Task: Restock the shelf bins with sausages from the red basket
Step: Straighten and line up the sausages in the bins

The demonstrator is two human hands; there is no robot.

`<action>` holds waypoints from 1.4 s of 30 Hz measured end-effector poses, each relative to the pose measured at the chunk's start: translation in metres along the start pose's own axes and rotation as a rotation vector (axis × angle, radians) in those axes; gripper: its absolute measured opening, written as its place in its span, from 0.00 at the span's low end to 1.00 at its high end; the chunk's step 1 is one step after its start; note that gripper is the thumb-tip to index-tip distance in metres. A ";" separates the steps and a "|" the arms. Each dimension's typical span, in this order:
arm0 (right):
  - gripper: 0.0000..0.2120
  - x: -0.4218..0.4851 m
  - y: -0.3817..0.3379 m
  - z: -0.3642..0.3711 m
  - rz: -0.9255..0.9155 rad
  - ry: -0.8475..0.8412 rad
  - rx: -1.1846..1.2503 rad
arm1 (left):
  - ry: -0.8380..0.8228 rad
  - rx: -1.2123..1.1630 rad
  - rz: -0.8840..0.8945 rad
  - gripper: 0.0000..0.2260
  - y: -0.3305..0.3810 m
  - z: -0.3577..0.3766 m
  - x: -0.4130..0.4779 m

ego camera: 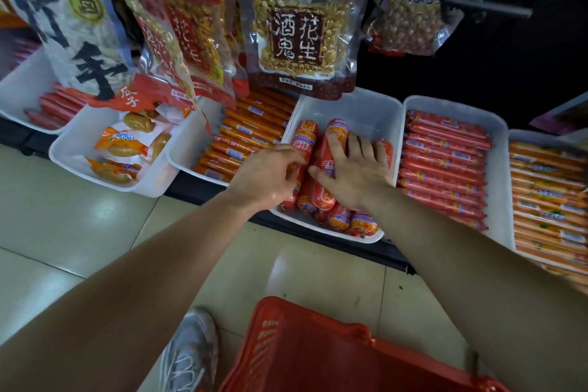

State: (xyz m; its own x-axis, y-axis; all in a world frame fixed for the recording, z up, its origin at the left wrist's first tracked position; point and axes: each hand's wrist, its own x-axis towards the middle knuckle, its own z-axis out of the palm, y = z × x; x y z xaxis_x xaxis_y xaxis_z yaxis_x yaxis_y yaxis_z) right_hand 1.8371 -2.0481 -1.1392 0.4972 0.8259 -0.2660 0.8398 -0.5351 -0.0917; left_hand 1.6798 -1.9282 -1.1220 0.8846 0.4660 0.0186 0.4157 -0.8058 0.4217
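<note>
Presently both hands are inside the middle white shelf bin (375, 111), arranging fat red sausages (321, 197). The left hand (265, 173) is curled around one sausage at the bin's left wall; how firmly it grips cannot be told. The right hand (356, 169) lies flat, fingers spread, pressing on the pile and clamped on nothing. The rear of this bin shows bare white floor. The red basket (302, 347) stands on the tiled floor below, by the person's shoe (191, 350); its contents are not visible. In my judgement the step is best done by laying each sausage parallel to its neighbours, labels up, and filling the empty back first. Adjacent bins of thinner sausages (445, 165) look fuller.
</note>
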 end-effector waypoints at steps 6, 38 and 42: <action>0.32 0.031 0.012 -0.019 -0.019 0.065 0.238 | 0.075 -0.038 -0.121 0.17 -0.001 0.001 0.009; 0.33 0.076 0.027 -0.050 0.015 -0.206 0.591 | -0.031 0.016 -0.129 0.25 -0.006 0.009 0.012; 0.37 0.068 0.009 -0.036 0.016 -0.135 0.352 | -0.034 0.016 -0.139 0.25 -0.002 0.010 0.014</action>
State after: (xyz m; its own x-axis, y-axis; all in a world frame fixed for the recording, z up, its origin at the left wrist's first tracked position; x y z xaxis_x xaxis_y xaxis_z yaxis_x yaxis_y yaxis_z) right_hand 1.8861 -1.9901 -1.1235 0.4562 0.7987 -0.3923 0.6941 -0.5952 -0.4048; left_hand 1.6931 -1.9236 -1.1313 0.8246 0.5615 -0.0696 0.5381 -0.7402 0.4032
